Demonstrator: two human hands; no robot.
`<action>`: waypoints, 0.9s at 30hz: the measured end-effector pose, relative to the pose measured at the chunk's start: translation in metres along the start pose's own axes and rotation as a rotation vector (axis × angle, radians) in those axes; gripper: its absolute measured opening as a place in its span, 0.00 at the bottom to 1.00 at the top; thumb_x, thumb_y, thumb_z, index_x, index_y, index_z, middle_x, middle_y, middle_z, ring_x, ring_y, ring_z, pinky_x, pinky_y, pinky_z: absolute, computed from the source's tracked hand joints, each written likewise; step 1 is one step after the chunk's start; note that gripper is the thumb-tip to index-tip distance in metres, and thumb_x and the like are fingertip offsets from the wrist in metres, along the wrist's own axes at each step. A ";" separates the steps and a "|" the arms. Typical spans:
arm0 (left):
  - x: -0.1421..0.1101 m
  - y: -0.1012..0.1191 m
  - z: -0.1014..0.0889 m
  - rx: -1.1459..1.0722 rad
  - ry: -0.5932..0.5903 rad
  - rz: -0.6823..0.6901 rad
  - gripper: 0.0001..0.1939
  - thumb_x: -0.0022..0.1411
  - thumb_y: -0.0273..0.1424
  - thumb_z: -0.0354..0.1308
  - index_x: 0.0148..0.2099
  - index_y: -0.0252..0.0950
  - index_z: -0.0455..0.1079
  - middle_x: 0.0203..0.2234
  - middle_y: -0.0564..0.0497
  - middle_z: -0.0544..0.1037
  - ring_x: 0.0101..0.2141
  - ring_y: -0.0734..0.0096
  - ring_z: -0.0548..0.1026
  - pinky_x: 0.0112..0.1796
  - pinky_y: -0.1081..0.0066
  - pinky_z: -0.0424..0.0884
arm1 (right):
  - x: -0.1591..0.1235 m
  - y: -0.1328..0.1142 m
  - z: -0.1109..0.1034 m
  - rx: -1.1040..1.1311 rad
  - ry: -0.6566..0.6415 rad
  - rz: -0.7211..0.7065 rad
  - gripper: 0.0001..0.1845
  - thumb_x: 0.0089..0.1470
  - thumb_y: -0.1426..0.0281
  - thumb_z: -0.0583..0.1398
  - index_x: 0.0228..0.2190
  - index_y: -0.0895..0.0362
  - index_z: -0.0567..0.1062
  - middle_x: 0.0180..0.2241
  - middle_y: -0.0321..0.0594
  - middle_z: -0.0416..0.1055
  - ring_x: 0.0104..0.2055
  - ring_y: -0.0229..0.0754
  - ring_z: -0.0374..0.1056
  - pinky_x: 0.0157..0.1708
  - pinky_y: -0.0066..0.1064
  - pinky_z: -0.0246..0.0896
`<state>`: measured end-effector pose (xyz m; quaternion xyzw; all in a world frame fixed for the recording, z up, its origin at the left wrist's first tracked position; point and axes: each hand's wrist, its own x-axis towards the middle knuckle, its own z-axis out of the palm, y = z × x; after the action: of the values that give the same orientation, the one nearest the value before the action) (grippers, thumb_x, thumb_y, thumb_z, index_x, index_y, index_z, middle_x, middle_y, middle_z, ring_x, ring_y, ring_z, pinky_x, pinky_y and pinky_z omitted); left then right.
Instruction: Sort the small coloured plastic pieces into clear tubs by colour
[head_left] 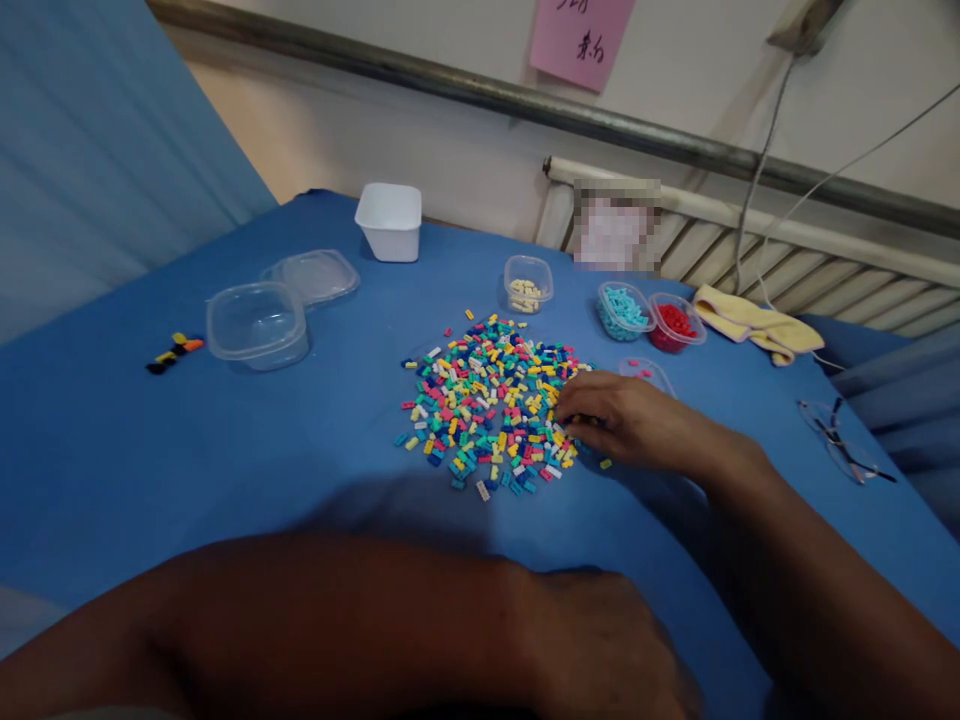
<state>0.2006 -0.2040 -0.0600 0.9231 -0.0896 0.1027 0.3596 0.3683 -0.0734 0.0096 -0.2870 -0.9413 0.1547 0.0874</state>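
A heap of small coloured plastic pieces (487,405) in yellow, teal, pink, blue and white lies in the middle of the blue-covered table (150,470). My right hand (626,420) rests at the heap's right edge, fingertips curled down among the pieces; whether it pinches one is hidden. My left hand (600,650) lies palm down on the cloth at the near edge, forearm across the front, holding nothing that I can see. A small clear cup (649,372) with a few pink pieces sits just behind my right hand.
Clear cups hold cream pieces (527,284), teal pieces (624,310) and red pieces (676,322). A white tub (389,221), a clear box (257,324) and its lid (313,276) stand at the left. Loose pieces (174,353), a yellow cloth (757,325) and glasses (844,440) lie at the sides.
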 end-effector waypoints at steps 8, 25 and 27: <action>0.003 -0.006 0.005 -0.082 -0.061 -0.050 0.11 0.65 0.31 0.64 0.30 0.41 0.68 0.28 0.51 0.81 0.30 0.63 0.80 0.21 0.67 0.64 | -0.001 0.005 0.004 -0.099 0.043 0.092 0.10 0.74 0.69 0.60 0.45 0.54 0.84 0.44 0.45 0.85 0.46 0.47 0.79 0.48 0.38 0.69; 0.003 -0.002 0.002 -0.061 -0.101 -0.073 0.12 0.67 0.33 0.64 0.31 0.42 0.67 0.31 0.52 0.83 0.33 0.63 0.82 0.23 0.66 0.66 | -0.001 0.007 0.009 -0.163 -0.048 0.192 0.13 0.69 0.75 0.60 0.47 0.54 0.84 0.46 0.45 0.84 0.47 0.47 0.78 0.44 0.34 0.67; 0.003 -0.002 0.001 -0.072 -0.120 -0.073 0.12 0.68 0.33 0.63 0.31 0.43 0.67 0.31 0.52 0.83 0.33 0.63 0.82 0.23 0.65 0.67 | -0.001 0.007 0.012 -0.162 -0.033 0.192 0.14 0.67 0.76 0.60 0.47 0.53 0.84 0.45 0.44 0.84 0.46 0.47 0.78 0.45 0.34 0.67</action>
<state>0.2038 -0.2039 -0.0616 0.9167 -0.0809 0.0307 0.3900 0.3703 -0.0713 -0.0047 -0.3794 -0.9202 0.0904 0.0331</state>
